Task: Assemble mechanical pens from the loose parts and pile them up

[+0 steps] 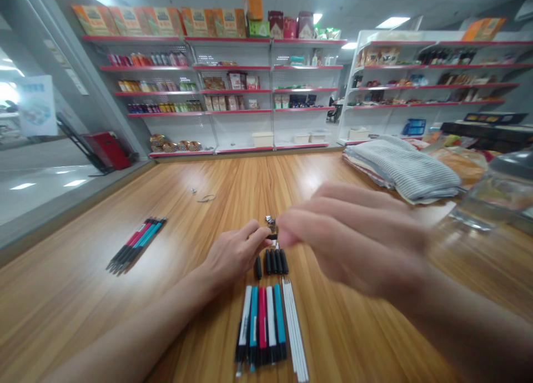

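Toward nine o'clock, we have room between pens (137,244) and table edge (79,212). Our left hand (235,248) pinches a black piece (272,237); how our blurred right hand (353,236) grips, we cannot tell.

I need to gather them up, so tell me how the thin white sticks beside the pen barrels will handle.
The thin white sticks are slim and straight, so probably light and fairly stiff. They look rod-like, so a nudge could roll them. Lying side by side, they may shift together.
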### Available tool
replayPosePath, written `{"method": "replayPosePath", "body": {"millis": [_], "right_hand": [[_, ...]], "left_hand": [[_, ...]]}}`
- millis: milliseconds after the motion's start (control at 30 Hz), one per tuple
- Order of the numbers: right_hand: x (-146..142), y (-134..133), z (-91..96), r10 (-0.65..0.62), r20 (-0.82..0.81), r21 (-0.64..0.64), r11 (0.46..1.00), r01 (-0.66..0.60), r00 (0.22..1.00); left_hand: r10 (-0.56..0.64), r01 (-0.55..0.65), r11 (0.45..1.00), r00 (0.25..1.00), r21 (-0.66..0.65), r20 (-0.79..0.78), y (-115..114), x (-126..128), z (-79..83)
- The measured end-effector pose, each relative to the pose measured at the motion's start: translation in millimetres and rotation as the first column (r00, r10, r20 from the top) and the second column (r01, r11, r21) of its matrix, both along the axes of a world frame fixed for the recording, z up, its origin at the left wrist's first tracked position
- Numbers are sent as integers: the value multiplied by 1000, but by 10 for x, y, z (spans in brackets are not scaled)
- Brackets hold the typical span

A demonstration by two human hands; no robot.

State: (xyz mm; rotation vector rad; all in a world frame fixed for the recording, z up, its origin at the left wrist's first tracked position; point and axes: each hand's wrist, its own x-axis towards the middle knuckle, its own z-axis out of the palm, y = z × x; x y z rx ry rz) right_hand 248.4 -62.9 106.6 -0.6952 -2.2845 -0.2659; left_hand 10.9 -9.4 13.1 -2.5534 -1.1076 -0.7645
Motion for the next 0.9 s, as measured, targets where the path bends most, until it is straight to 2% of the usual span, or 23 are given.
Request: {"method": "replayPosePath", "body": {"millis": [100, 167, 267, 333, 467, 633, 767, 900], "right_hand": [[-187, 430, -228, 17, 22, 70, 997, -18, 1000], [-245, 603, -485, 26, 119, 36, 999, -31, 993], [-262, 703, -829, 58, 165, 9, 998, -60, 985], [-251, 710, -940, 73, 164, -12, 997, -72, 984], [-218, 703, -931, 90, 100, -44, 995, -86, 991], [-229, 692, -926, 61, 80, -24, 998, -59, 995], [-273, 658, -975, 44, 57, -35, 999, -42, 997], [-283, 635, -978, 1, 74, -32, 999, 2, 997]], "left_hand": [[25, -24, 1000, 998, 20, -54, 17, 6, -35], [47, -44, 999, 994, 31, -98, 24, 8, -51], [41, -37, 999, 985, 32, -168, 18, 0, -44], [17, -11, 999, 981, 31, -192, 9, -6, -23], [-8, 6, 1000, 987, -16, -159, -11, 1, 31], [-63, 51, 994, 989, -94, -130, -49, 18, 66], [-73, 65, 995, 992, -74, -106, -55, 10, 47], [-38, 33, 999, 986, -33, -162, -35, 5, 25]]}}
